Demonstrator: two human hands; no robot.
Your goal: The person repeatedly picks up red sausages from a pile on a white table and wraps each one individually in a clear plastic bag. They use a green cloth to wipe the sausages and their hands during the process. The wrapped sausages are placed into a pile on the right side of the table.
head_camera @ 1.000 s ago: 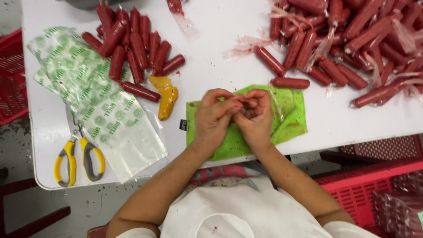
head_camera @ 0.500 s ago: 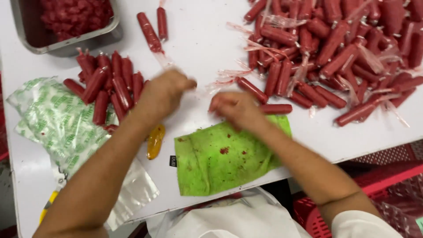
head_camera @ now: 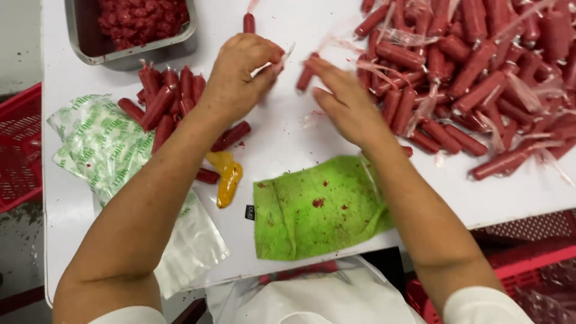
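Head view: a white flat table [head_camera: 288, 144] is seen, then a big pile of red wrapped sausages [head_camera: 480, 78]. One red sausage [head_camera: 306, 75] is touched by the open right hand [head_camera: 348, 105]. A clear wrapper strip [head_camera: 282, 59] is pinched in the closed left hand [head_camera: 240, 75]. Peeling seems underway; next, a firm grip is needed.

- White table [head_camera: 282, 138] carries everything.
- Far left: a metal tray [head_camera: 96, 51] of red meat.
- Left: a small pile of red sausages [head_camera: 162, 108], printed plastic bags [head_camera: 102, 147], a yellow scrap [head_camera: 227, 174].
- Near centre: a stained green cloth [head_camera: 318, 207].
- Right: a large sausage heap [head_camera: 480, 78] — loose clear casings among them.
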